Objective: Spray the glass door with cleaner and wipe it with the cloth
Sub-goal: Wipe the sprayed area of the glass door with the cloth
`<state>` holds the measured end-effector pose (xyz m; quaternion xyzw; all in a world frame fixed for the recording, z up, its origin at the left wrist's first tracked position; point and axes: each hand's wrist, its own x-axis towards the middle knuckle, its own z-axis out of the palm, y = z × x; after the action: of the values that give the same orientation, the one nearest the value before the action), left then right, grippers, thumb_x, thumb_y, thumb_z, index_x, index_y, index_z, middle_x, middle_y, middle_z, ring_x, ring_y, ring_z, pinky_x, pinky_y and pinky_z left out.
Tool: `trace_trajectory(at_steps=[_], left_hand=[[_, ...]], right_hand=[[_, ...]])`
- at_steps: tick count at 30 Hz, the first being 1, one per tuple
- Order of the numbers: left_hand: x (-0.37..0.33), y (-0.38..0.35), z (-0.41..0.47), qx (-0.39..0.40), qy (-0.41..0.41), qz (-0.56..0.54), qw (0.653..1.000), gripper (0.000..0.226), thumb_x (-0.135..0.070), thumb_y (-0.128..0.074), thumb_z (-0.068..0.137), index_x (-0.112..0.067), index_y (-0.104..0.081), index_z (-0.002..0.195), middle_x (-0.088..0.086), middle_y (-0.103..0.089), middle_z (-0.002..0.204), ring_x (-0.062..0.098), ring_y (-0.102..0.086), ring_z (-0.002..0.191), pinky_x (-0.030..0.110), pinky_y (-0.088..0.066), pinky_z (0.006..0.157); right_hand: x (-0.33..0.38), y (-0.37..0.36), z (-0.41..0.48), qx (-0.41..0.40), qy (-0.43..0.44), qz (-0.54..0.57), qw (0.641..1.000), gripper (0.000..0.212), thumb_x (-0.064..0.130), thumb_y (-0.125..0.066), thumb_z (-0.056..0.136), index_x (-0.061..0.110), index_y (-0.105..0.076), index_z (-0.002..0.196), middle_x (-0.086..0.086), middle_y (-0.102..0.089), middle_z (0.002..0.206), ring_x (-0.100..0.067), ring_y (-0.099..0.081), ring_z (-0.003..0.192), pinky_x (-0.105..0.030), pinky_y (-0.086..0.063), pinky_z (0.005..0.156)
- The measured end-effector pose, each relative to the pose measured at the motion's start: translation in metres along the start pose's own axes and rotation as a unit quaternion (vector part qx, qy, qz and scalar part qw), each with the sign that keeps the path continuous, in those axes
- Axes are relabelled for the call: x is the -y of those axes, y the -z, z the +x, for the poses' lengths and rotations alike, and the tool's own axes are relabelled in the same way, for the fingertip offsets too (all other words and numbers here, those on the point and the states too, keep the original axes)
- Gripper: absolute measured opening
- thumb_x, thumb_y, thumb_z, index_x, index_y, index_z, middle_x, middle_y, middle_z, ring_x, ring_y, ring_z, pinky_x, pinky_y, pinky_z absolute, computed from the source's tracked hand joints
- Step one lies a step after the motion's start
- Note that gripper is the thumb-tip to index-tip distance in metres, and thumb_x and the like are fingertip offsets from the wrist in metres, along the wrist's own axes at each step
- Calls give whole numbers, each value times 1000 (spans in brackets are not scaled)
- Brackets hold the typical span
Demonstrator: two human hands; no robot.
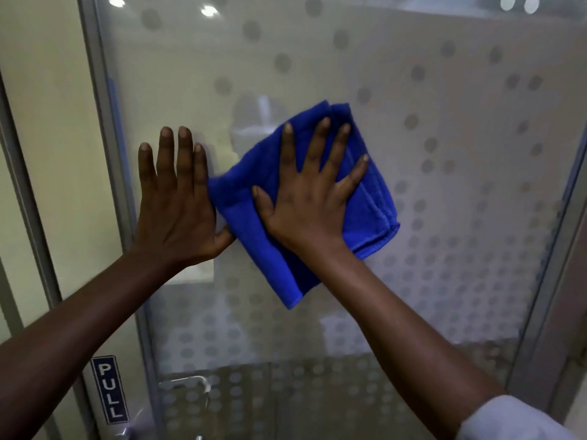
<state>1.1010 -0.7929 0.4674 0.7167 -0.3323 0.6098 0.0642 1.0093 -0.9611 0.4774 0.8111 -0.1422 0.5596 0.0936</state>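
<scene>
The glass door (428,173) fills the view, frosted with a pattern of grey dots. A folded blue cloth (371,214) lies flat against the glass at mid height. My right hand (313,192) presses on the cloth with fingers spread wide. My left hand (176,198) rests flat on the bare glass just left of the cloth, fingers straight and together, its thumb touching the cloth's lower left edge. No spray bottle is in view.
A grey metal door frame (104,147) runs down the left side, with a blue PULL sign (109,389) low on it. A metal handle (190,384) shows behind the glass at the bottom. Another frame edge (552,281) stands at the right.
</scene>
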Motion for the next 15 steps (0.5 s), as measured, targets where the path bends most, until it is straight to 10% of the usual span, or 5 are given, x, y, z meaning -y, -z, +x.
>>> trace_trajectory(at_steps=[15], left_hand=[[-1,5,1,22,1,19,1000,100,-66,-35,88,8,-6,149,36,-8,155,51,-5,144,66,-4,115]], right_hand=[[-82,-52,-129,20,95,-11,995,93,74,-28,87,20,1,157,-23,21,161,-54,9,146,-81,-3,106]])
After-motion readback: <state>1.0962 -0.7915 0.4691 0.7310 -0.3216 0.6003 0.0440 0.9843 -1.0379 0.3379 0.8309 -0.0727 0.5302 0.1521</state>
